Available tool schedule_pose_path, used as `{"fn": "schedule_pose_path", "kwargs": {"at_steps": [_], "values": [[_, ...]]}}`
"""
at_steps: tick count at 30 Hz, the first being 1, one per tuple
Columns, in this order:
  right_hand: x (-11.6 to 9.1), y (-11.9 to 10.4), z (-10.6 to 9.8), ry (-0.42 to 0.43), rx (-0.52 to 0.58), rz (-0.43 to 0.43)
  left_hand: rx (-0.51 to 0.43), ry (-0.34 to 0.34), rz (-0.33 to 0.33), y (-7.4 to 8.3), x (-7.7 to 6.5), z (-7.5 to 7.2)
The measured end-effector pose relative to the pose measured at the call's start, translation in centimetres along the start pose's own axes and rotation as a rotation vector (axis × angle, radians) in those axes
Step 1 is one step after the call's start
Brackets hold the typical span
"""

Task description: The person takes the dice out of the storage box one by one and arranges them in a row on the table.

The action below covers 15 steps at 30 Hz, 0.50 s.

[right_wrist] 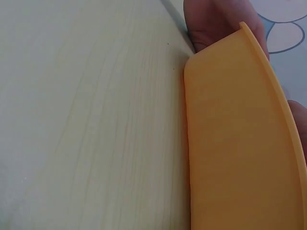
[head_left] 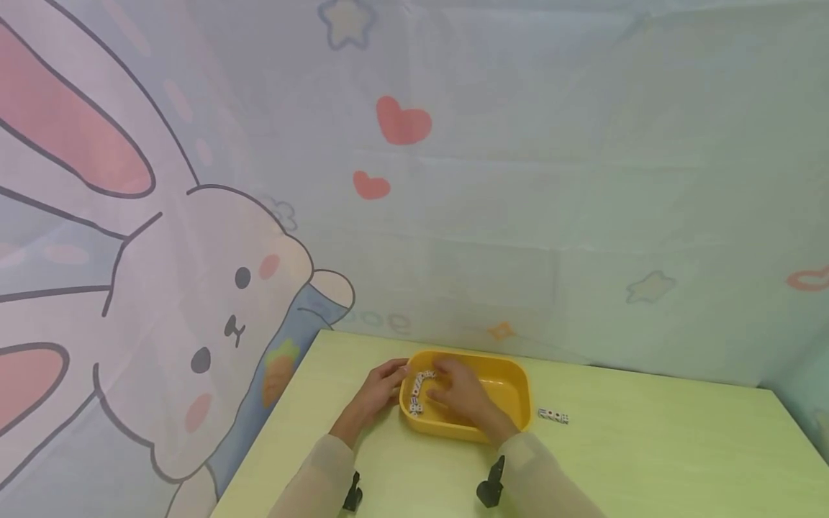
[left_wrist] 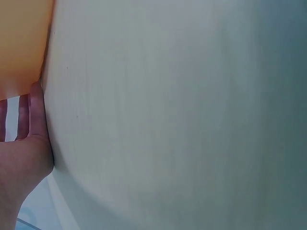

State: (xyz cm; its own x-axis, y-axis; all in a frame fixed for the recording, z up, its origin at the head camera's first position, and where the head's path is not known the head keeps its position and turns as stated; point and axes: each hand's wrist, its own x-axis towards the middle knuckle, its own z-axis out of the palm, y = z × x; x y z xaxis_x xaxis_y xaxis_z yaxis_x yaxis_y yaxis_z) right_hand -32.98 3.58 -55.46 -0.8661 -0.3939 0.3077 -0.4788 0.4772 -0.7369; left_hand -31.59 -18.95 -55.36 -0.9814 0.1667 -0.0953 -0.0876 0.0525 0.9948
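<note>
A yellow tray (head_left: pixel 465 432) stands on the table, and inside its left end white dice (head_left: pixel 417 388) form a curved line along the wall. My left hand (head_left: pixel 378 392) lies against the tray's left outer side, fingertips at the rim; the left wrist view shows its extended fingers (left_wrist: pixel 38 112) by the tray's base. Over the inside of the tray is my right hand (head_left: pixel 465 392), thumb and fingers apart, fingertips close to the upper end of the line of dice. In the right wrist view the tray's outer wall (right_wrist: pixel 240 129) hides most of that hand.
To the right of the tray, a short row of several dice (head_left: pixel 553 415) lies on the light green table (head_left: pixel 648 446). A cloth backdrop (head_left: pixel 486 216) printed with a rabbit, hearts and stars hangs behind the table's far edge.
</note>
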Motion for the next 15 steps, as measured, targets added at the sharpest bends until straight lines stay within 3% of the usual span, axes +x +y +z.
{"fn": "schedule_pose_path", "kwargs": {"at_steps": [10, 15], "values": [[-0.70, 0.32, 0.25, -0.047, -0.102, -0.085, 0.003, -0.022, 0.007, -0.06, -0.26, 0.08], [-0.71, 0.14, 0.45, -0.059, -0.150, -0.069, 0.003, -0.031, 0.009, -0.06, -0.35, -0.11]]}}
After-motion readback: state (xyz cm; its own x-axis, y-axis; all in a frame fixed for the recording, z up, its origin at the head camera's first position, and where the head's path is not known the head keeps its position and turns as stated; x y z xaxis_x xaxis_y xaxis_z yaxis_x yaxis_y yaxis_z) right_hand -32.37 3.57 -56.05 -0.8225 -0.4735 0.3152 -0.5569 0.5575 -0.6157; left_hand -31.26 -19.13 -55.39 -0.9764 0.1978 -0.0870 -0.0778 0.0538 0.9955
